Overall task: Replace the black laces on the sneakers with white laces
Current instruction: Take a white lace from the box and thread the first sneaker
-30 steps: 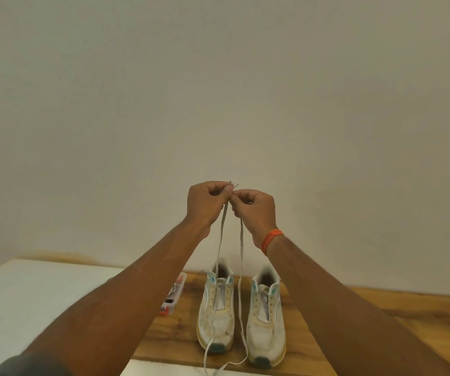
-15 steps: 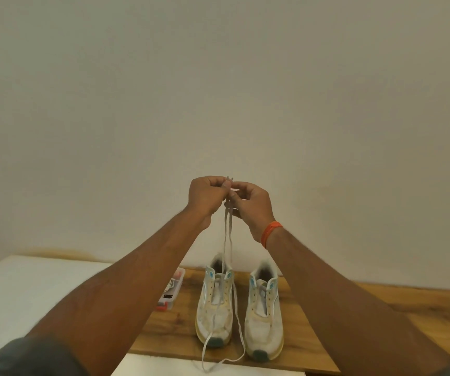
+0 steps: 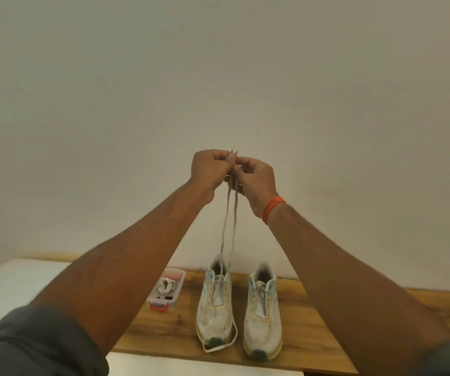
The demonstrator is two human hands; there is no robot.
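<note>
I see both hands raised in front of the wall, their fingertips meeting. The left hand pinches the two ends of the white lace together, and the right hand pinches the same strands just beside it, so each grip is closed on the lace. An orange wristband sits on the right wrist.

From the fingers the two strands hang down to the left sneaker, passing over its tongue and looping round its toe onto the wooden tabletop. The right sneaker stands just beside it, toes toward me.

Left of the shoes, a small clear box with a red latch holds a coiled white cord and some dark bits I cannot make out. My left forearm covers part of the white surface beside the wood.
</note>
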